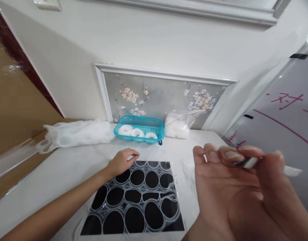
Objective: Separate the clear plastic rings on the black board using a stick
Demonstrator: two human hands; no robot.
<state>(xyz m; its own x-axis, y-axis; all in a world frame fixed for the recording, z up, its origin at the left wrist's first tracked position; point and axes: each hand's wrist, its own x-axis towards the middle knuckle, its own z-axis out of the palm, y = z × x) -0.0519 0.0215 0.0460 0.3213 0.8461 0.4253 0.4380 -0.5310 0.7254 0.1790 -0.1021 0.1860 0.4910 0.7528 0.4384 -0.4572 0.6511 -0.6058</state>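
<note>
- Two hands at work, seen from my spot: the left hand [123, 163] hangs by the far edge of the black sheet [134, 219], thumb and fingertips pressed together; whether film is caught between them, I can't tell.
- The right hand [235, 194], turned palm up, pinches a slim tool [248, 163] between thumb and forefinger, well apart from the sheet.
- The clear net [141, 201] lies over the black sheet on the white surface [55, 177]; its holes look squeezed narrow at mid-height, so I'd smooth them rounder.
- Draw strands gently, I'd say; thin plastic probably stretches.
- I'd point the tool's tip away from fingers, and leave the blue basket [161, 132] undisturbed.
</note>
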